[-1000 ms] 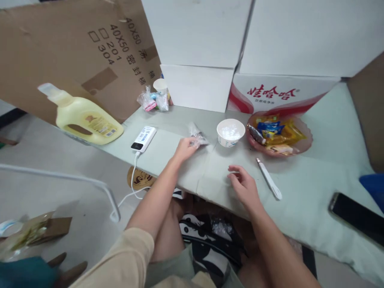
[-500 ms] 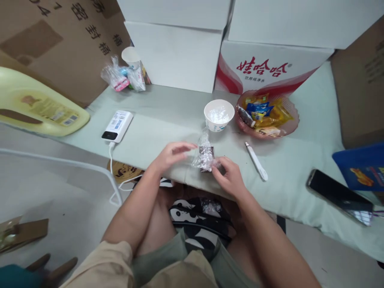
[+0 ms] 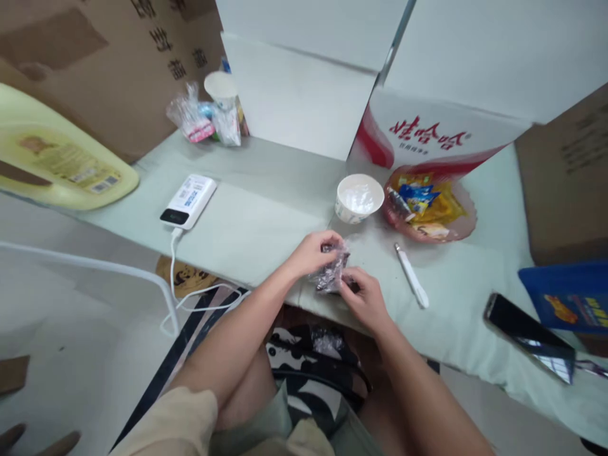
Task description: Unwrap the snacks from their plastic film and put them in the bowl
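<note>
Both my hands meet over a small snack in a clear crinkly wrapper at the near edge of the pale green table. My left hand pinches the top of the wrapper with closed fingers. My right hand grips its lower right side, fingers curled round it. Something dark shows inside the plastic. A white bowl stands just beyond the hands.
A pink dish of wrapped snacks sits right of the bowl, a white pen-like tool below it. A white power bank with a cable, a yellow jug, a phone, a blue packet and stacked boxes surround the table.
My left hand carried the wrapped snack from beside the bowl to the table's near edge. My right hand came in, and now both hands close on the wrapper.
</note>
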Demonstrator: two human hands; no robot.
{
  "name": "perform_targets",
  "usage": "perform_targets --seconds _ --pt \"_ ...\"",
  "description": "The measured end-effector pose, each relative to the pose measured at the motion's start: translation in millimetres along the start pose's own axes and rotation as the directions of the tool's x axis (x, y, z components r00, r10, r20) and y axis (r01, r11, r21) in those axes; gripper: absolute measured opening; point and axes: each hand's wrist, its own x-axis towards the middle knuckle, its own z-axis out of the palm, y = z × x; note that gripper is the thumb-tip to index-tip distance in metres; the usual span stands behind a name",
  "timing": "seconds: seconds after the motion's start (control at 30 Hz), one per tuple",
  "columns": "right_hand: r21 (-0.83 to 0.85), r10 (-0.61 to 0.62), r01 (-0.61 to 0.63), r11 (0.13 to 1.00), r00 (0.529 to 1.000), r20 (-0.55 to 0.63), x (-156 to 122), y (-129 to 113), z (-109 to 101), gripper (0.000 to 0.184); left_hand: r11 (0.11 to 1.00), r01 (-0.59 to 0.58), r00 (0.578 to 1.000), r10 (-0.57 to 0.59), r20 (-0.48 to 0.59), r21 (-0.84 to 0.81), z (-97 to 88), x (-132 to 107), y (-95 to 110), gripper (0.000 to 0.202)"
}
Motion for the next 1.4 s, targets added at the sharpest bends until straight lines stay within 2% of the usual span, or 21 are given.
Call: perform_targets --seconds 0.07,0.17,0.27,0.3,0.37,0.47,0.53,0.63,0.7,0.8,0.9,0.97,1.03,1.1,1.23,1.33,1.4 --pt "0.036 0.009 -0.008 0.999 0.999 -0.052 1.3 3.3 1.5 0.017 0.999 -0.012 1.0 0.012 0.017 -0.034 -1.6 -1.7 0.0 0.033" --pt "0.076 0.021 -0.011 0.997 0.992 -0.125 4.2 9.0 3.0 0.017 1.0 -0.023 0.998 0.024 0.062 -0.021 -4.2 -4.0 0.6 0.024" --pt "0.128 0.079 -0.054 0.99 0.976 -0.2 3.3 11.0 1.1 0.014 0.996 -0.038 0.996 0.044 0.077 -0.084 -4.4 -5.4 0.2 0.009" --pt "0.136 0.088 -0.058 0.989 0.969 -0.229 2.1 10.4 -0.2 0.014 0.994 -0.034 0.997 0.041 0.063 -0.106 -3.4 -5.4 -0.4 0.014" --pt "0.117 0.066 -0.032 0.993 0.952 -0.299 -0.8 8.1 -3.5 0.012 0.992 -0.021 0.999 0.025 0.03 -0.124 0.4 -4.8 -1.8 0.022" --pt "0.043 0.01 0.008 0.999 0.918 -0.396 -4.0 5.1 -8.1 0.011 0.994 -0.041 0.998 0.045 0.043 -0.099 7.8 -3.5 -1.5 0.015" --pt "0.02 0.011 -0.004 1.0 0.91 -0.415 -4.9 5.5 -9.7 0.009 0.993 -0.091 0.993 0.096 0.073 -0.07 11.7 -3.1 1.0 0.011" --pt "0.027 0.049 -0.042 0.999 0.917 -0.396 -4.6 9.3 -10.1 0.01 0.991 -0.125 0.986 0.13 0.108 -0.048 15.1 -3.2 4.9 0.009" --pt "0.096 0.106 -0.076 0.992 0.927 -0.36 -3.3 12.1 -10.1 0.027 0.991 -0.109 0.986 0.118 0.121 -0.079 15.9 -3.7 5.7 0.014" --pt "0.301 0.203 -0.135 0.944 0.956 -0.21 -0.1 14.3 -10.9 0.051 0.976 -0.082 0.982 0.113 0.149 -0.202 15.5 -5.2 4.7 0.026" --pt "0.44 0.268 -0.213 0.872 0.961 -0.066 4.1 14.6 -11.0 0.051 0.948 -0.096 0.982 0.141 0.128 -0.303 13.8 -8.5 5.1 0.035" --pt "0.469 0.322 -0.248 0.848 0.943 -0.083 6.8 14.3 -9.8 0.047 0.969 -0.09 0.989 0.115 0.098 -0.231 13.2 -11.5 7.3 0.051" --pt "0.488 0.363 -0.252 0.836 0.92 -0.146 8.8 13.6 -8.4 0.045 0.994 -0.031 0.994 0.042 0.106 -0.108 13.3 -14.2 10.3 0.066" --pt "0.524 0.383 -0.249 0.815 0.909 -0.165 9.6 12.5 -8.2 0.046 0.998 0.035 0.992 -0.028 0.122 -0.052 13.6 -15.5 13.1 0.063" --pt "0.6 0.391 -0.275 0.751 0.918 -0.068 6.6 10.4 -13.5 0.047 0.993 0.091 0.992 -0.085 0.089 -0.073 11.1 -14.2 16.4 0.048" --pt "0.564 0.397 -0.297 0.771 0.916 -0.06 4.2 10.3 -18.0 0.048 0.992 0.119 0.977 -0.109 0.184 -0.047 6.8 -14.7 18.2 0.05" --pt "0.542 0.415 -0.322 0.777 0.908 -0.056 4.4 10.8 -19.5 0.049 0.989 0.126 0.964 -0.104 0.245 -0.074 4.4 -16.6 19.9 0.061"
